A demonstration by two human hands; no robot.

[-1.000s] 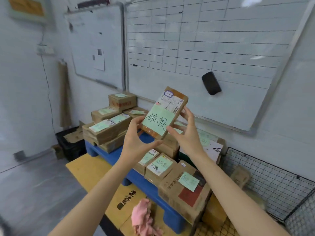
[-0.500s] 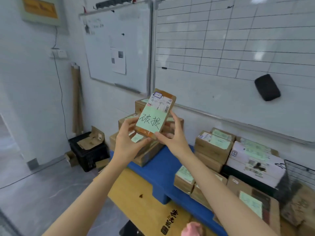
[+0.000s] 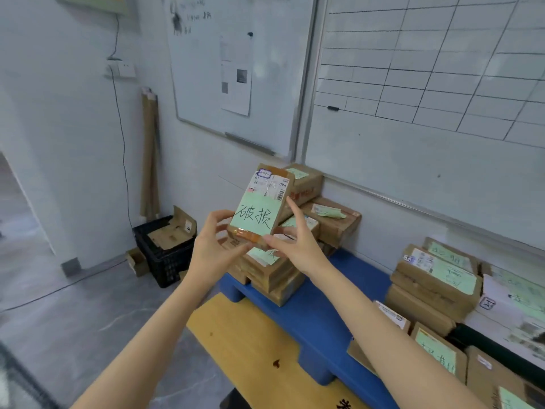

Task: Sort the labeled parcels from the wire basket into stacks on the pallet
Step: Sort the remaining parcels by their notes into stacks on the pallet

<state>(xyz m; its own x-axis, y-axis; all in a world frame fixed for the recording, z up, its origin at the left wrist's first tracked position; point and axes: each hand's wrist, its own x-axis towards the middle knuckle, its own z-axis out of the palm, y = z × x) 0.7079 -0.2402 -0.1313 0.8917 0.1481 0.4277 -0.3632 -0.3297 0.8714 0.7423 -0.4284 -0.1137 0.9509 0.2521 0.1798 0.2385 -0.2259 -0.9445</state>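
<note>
I have the parcel (image 3: 259, 206) up in the air above the far-left end of the pallet (image 3: 309, 314), tilted towards me so that the green note (image 3: 255, 216) with its handwriting faces the camera. Both hands are clamped on it. My left hand (image 3: 211, 246) pinches the lower left corner, and my right hand (image 3: 292, 246) pinches the lower edge with the forefinger laid up the right side.

As I judge it, the step is to read the note and set the parcel on the matching stack. The nearest candidate is the stack (image 3: 277, 278) on the pallet's left end, directly beneath the parcel. The other boxes (image 3: 436, 278) sit towards the pallet's right end.

To do it well, I would check the writing against the notes on that stack first. Then I would level the parcel, lower it flat with the note up, square its edges to the box below, and let go only once it rests. That pile is already uneven, so a skewed landing could slide.
</note>
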